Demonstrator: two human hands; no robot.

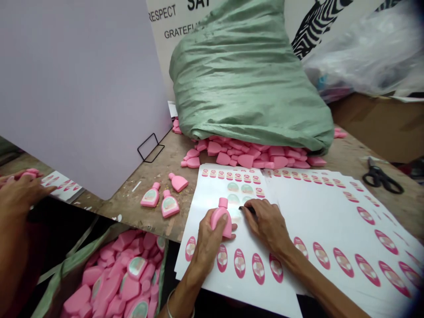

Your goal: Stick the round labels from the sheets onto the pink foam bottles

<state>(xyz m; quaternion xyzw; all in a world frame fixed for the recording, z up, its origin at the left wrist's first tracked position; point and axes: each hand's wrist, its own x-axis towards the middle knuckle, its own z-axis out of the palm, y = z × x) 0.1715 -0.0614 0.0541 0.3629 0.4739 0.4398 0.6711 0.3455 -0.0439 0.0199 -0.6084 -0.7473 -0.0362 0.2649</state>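
A small pink bottle-shaped piece (221,218) is held upright in my left hand (210,240), its bare face toward me. My right hand (266,223) pinches a small dark tool (248,209) with a pointed tip, resting over a white sticker sheet (208,203). Round pale-green stickers (247,189) lie on that sheet just beyond the tool, with oval pink stickers (239,263) along its near edge. To the left on the table are three pink pieces; two carry round labels (170,204) and one (179,182) shows none.
A green sack (251,84) stands at the back over many pink pieces (245,160). Black scissors (382,177) lie at the right. Below the table edge, an open sack holds pink pieces (122,274). A tall pale panel (86,88) separates another person's hands (24,190) at far left.
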